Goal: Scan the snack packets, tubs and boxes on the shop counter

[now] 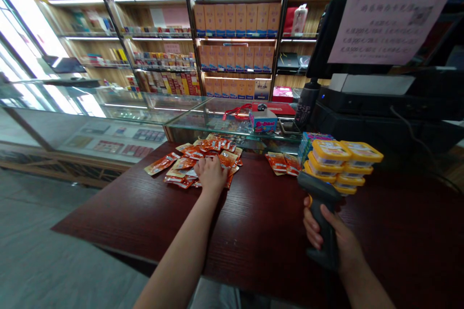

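Left hand: the left hand lies palm down on the heap, fingers curled over the packets; their tips are lost among the wrappers, so I can't tell whether it has gripped one or only rests there.
Packets: the orange-and-cream packets lie in a loose, overlapping heap at the table's far left part; how many are underneath is hidden, and the print is too blurred to read.
Right hand: the right hand is wrapped round the grip of a dark scanner, held tilted over the table; the grip's lower end merges with the shadow.
Small group: a few similar packets lie apart, well to the right of the heap, just beside the tubs.
Tubs: yellow-lidded tubs stand stacked behind the scanner, whose head covers part of the lower tiers.
Blue boxes: patterned boxes sit mostly behind the tubs, only their top and left side showing.
Table: the dark red-brown table runs out of sight at the right, into shadow.
Sign: a pink sheet hides much of the dark monitor; its lettering is smeared.
Forearms: both cut off below.
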Available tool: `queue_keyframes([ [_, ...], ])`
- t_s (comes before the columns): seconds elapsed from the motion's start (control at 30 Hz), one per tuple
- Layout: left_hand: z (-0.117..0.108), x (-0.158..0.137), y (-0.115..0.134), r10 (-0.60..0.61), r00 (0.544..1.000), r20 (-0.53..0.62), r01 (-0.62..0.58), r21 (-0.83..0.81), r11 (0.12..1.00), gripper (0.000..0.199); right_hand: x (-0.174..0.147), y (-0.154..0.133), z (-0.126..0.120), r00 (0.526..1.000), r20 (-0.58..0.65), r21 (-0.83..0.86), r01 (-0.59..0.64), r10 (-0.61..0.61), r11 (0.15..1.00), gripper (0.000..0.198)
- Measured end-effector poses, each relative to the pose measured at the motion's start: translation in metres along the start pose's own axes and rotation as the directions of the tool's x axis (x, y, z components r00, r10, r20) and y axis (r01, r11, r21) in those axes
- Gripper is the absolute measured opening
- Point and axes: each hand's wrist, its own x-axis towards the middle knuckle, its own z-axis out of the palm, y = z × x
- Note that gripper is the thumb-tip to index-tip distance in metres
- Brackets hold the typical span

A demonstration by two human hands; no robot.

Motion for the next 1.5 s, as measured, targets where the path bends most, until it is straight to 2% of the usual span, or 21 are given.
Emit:
queue_keyframes([
  [0.17,-0.003,-0.002,0.002,-0.056,0.998,0.035,0.059,-0.094,0.994,0.043,0.002,0.0,-0.002,1.0,0.013,-0.001,0.001,-0.001,1.0,0.023],
  [0.27,-0.003,-0.002,0.003,-0.04,0.996,0.083,0.061,-0.274,0.96,0.03,0.002,-0.001,-0.002,1.0,0.013,-0.008,0.003,-0.002,1.0,0.024],
  [0.33,0.001,-0.003,0.006,-0.023,0.997,0.071,0.051,-0.436,0.899,0.021,0.002,-0.002,0.001,1.0,0.016,-0.01,0.001,-0.001,1.0,0.024],
  [0.4,0.008,-0.006,0.011,0.006,0.997,0.078,0.046,-0.652,0.757,0.019,0.0,-0.003,0.003,1.0,0.018,-0.011,-0.002,0.002,1.0,0.026],
  [0.47,0.017,-0.01,0.018,0.07,0.991,0.118,0.062,-0.84,0.539,0.02,-0.001,-0.003,0.006,1.0,0.02,-0.012,-0.004,0.004,1.0,0.029],
  [0.53,0.025,-0.015,0.027,0.142,0.979,0.148,0.086,-0.924,0.373,0.02,-0.002,-0.003,0.007,1.0,0.018,-0.02,-0.005,0.005,1.0,0.034],
  [0.57,0.028,-0.018,0.031,0.158,0.975,0.156,0.094,-0.935,0.341,0.02,-0.002,-0.003,0.008,1.0,0.017,-0.027,-0.007,0.007,1.0,0.036],
  [0.7,0.033,-0.029,0.043,0.147,0.975,0.166,0.098,-0.918,0.384,0.021,-0.002,-0.001,0.007,0.999,0.032,-0.077,-0.018,0.02,0.997,0.035],
  [0.93,0.027,-0.038,0.05,0.223,0.971,0.088,-0.03,-0.879,0.477,0.02,0.001,0.001,0.006,0.997,0.076,-0.088,-0.021,0.027,0.996,0.029],
  [1.07,0.022,-0.04,0.052,0.229,0.966,0.118,-0.033,-0.823,0.567,0.019,0.0,0.0,0.008,0.996,0.084,-0.078,-0.017,0.024,0.997,0.027],
  [1.13,0.021,-0.04,0.052,0.234,0.965,0.121,-0.038,-0.816,0.577,0.019,0.0,0.0,0.008,0.996,0.09,-0.071,-0.023,0.03,0.997,0.027],
  [1.37,0.027,-0.039,0.05,0.273,0.96,0.057,-0.087,-0.868,0.488,0.019,0.002,0.001,0.004,0.997,0.071,-0.068,-0.025,0.03,0.997,0.027],
  [1.43,0.029,-0.039,0.05,0.244,0.966,0.088,-0.028,-0.901,0.434,0.022,0.002,0.0,0.004,0.999,0.044,-0.064,-0.007,0.01,0.998,0.027],
  [1.5,0.03,-0.038,0.051,0.21,0.96,0.185,0.113,-0.943,0.313,0.028,0.002,-0.001,0.004,1.0,0.025,-0.054,0.013,-0.011,0.998,0.026],
])
